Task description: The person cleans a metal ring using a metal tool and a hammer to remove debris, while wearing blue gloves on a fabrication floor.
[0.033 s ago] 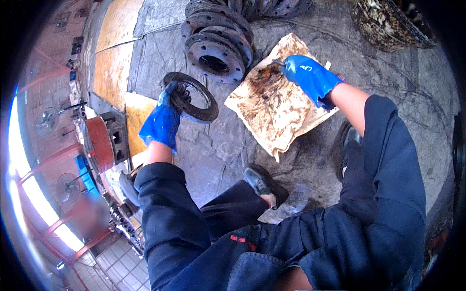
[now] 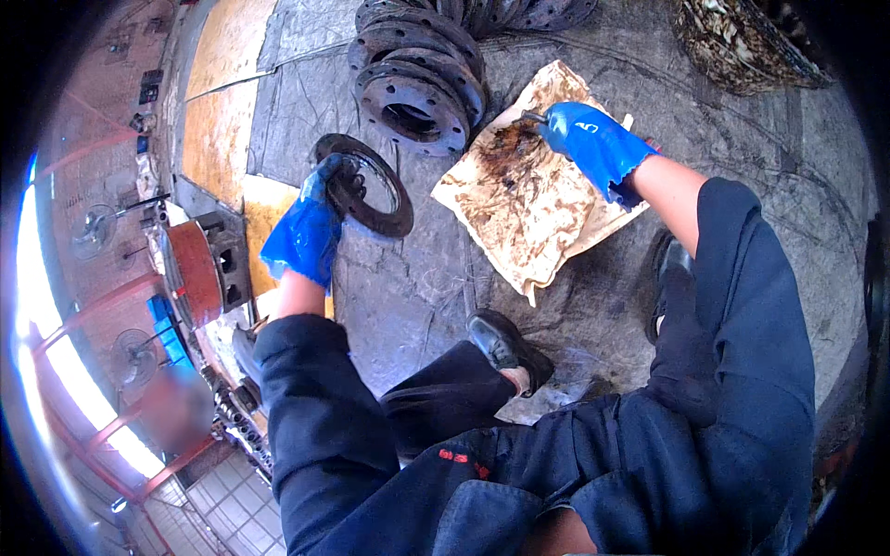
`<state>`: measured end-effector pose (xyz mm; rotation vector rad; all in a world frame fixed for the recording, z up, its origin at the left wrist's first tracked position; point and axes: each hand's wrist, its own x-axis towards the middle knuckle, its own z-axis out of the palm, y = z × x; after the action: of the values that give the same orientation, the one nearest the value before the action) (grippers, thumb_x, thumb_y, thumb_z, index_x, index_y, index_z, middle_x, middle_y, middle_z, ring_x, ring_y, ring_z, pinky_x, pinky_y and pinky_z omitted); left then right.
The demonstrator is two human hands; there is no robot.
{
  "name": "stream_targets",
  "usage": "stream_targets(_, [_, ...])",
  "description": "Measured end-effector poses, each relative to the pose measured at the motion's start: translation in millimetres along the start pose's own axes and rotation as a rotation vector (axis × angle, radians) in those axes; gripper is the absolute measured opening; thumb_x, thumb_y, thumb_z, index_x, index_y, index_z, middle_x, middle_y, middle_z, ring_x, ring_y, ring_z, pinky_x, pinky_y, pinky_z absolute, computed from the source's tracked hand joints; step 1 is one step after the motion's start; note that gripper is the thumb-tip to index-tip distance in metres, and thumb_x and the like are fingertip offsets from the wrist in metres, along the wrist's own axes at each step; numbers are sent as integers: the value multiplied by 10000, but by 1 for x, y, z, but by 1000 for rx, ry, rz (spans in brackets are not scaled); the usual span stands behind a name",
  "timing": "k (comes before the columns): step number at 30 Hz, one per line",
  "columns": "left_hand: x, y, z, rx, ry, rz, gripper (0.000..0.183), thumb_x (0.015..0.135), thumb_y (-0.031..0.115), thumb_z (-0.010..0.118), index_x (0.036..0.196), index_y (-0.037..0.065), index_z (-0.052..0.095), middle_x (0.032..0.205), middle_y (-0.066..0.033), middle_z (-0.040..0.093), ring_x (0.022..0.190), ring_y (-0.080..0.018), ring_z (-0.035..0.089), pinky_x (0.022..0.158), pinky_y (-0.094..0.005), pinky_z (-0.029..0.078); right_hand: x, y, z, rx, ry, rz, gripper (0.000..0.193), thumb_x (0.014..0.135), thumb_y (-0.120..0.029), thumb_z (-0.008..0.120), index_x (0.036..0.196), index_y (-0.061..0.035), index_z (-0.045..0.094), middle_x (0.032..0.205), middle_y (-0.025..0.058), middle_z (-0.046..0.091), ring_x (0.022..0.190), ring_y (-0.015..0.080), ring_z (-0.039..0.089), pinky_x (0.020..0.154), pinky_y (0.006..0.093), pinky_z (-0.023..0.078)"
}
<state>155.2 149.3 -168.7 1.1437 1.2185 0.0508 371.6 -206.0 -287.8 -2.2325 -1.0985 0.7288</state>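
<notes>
My left hand [image 2: 311, 232], in a blue rubber glove, is closed on one side of a dark metal ring [image 2: 384, 221]. Its gloved fingertips look blackened and reach into the ring's opening, while the ring is held tilted above the floor. In the same kind of glove, my right hand [image 2: 593, 148] is closed around a short dark rod-like piece [image 2: 532, 117]; only its end sticks out, so its kind cannot be made out. That hand is over a folded cream cloth [image 2: 547, 227] with black, greasy stains, darkest beside the rod's end.
Several dark flanges with bolt holes [image 2: 417, 125] lean in a stack beyond the ring. A grimy, mottled bundle [image 2: 742, 46] lies far right. Yellowish boards [image 2: 222, 102] and an orange-red drum-like part [image 2: 193, 269] are at left. My shoe [image 2: 505, 347] rests on the grey floor covering.
The ring in my left hand has tipped slightly, and that hand has shifted a little to the left. My right hand and the cloth look nearly the same.
</notes>
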Motion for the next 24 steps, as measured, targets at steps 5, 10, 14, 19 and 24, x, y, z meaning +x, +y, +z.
stream_targets(5, [-84,26,55,343,-188,24,354,838,202,638,1134,11,604,916,-150,666,773,-235,641,709,-336,533,-20,15,4,70,208,-229,102,756,-122,605,784,-36,653,824,185,648,780,335,630,683,370,498])
stream_targets(10, [-86,18,111,562,-526,7,446,828,167,651,1219,-17,542,886,-115,664,741,-199,646,704,-298,534,-27,19,-25,239,71,60,240,819,-234,579,848,-7,651,775,184,647,725,298,640,646,379,490])
stream_targets(14, [-64,-14,161,641,-699,24,490,801,139,684,1228,-44,525,953,-126,664,827,-215,654,767,-313,531,-32,41,-31,378,52,182,366,883,-363,572,936,-9,653,737,118,650,655,209,613,613,372,470])
stream_targets(19, [16,-54,183,684,-810,80,455,800,118,696,1199,-48,551,982,-119,662,838,-199,646,773,-332,530,-26,60,-47,441,-18,514,376,873,-398,600,886,-31,676,687,67,657,597,183,589,572,345,470])
stream_targets(24, [19,-35,211,673,-722,-70,363,820,30,670,1161,-36,566,942,-126,660,765,-219,651,668,-324,565,-49,94,-68,644,127,624,410,856,-408,625,890,-5,698,729,121,670,563,208,605,548,382,467])
